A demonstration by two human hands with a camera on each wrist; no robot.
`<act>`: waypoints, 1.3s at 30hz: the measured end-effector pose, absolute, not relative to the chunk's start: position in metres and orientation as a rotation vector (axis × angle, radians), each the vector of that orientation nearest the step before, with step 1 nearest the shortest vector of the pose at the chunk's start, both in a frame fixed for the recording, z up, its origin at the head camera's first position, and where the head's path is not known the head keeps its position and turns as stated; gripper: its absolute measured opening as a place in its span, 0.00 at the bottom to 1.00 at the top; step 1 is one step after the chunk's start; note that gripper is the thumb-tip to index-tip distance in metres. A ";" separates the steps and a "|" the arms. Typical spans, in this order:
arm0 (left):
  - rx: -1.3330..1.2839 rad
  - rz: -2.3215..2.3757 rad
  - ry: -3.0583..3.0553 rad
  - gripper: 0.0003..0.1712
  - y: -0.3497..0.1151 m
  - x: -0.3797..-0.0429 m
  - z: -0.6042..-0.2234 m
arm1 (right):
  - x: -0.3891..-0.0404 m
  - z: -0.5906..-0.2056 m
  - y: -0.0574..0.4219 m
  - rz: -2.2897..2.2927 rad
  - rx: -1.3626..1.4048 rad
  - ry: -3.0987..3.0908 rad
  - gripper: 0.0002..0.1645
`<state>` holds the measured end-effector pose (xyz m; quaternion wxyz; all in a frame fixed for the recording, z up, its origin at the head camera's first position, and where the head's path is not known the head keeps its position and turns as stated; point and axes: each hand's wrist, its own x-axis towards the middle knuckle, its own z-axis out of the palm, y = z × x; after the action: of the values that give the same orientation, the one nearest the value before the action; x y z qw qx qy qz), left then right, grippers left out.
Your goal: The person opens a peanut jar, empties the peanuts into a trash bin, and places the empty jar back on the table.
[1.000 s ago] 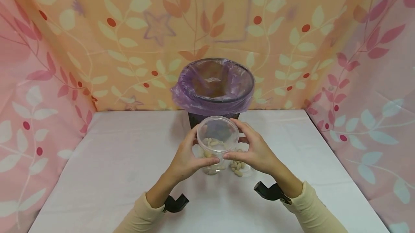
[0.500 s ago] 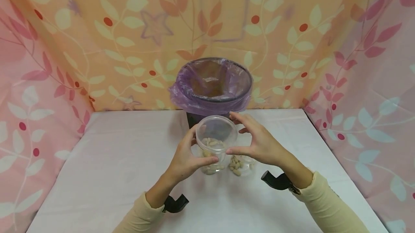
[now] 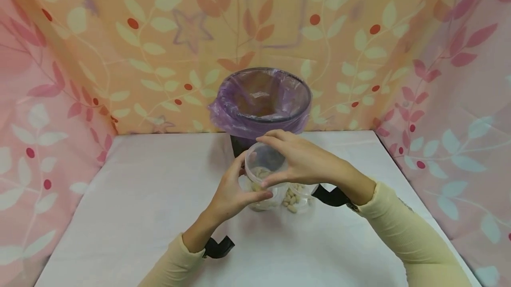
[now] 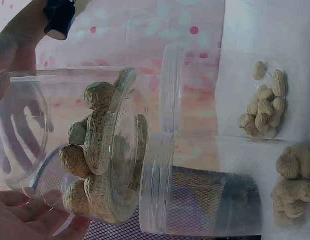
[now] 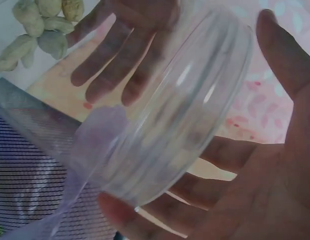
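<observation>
A clear plastic jar with several peanuts at its bottom is held above the table. My left hand grips it from the left side. Around the jar's ridged upper end, my right hand is spread. A gap shows between the thumb and the jar in the right wrist view; whether the fingertips touch it I cannot tell. I cannot tell if a lid is on. Below stand two more clear containers, one nearer in the left wrist view, another beside it, both showing peanuts.
Behind the jar stands a black mesh bin lined with a purple plastic bag. A white cloth covers the table. Patterned curtains enclose the back and sides.
My right hand has let go of the jar's right side and moved left and up over its upper end. The left hand has kept its grip, and the jar has barely moved.
</observation>
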<state>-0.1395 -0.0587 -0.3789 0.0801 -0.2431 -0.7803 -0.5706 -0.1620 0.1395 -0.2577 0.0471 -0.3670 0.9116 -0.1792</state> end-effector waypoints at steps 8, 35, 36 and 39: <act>-0.725 -1.676 -2.326 0.54 -0.059 -0.141 -0.379 | -0.162 -0.248 0.127 -0.340 -1.085 2.789 0.53; -0.632 -1.597 -2.284 0.54 -0.056 -0.135 -0.379 | -0.161 -0.246 0.115 -0.191 -1.107 2.847 0.50; -0.630 -1.595 -2.284 0.54 -0.056 -0.135 -0.379 | -0.161 -0.245 0.115 -0.193 -1.116 2.848 0.50; -0.655 -1.591 -2.274 0.53 -0.057 -0.136 -0.379 | -0.163 -0.245 0.116 -0.213 -1.169 2.825 0.49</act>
<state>-0.1362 -0.0572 -0.3785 0.1445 -0.2273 -0.7891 -0.5521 -0.1628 0.1164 -0.2446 0.0382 -0.3811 0.9211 -0.0694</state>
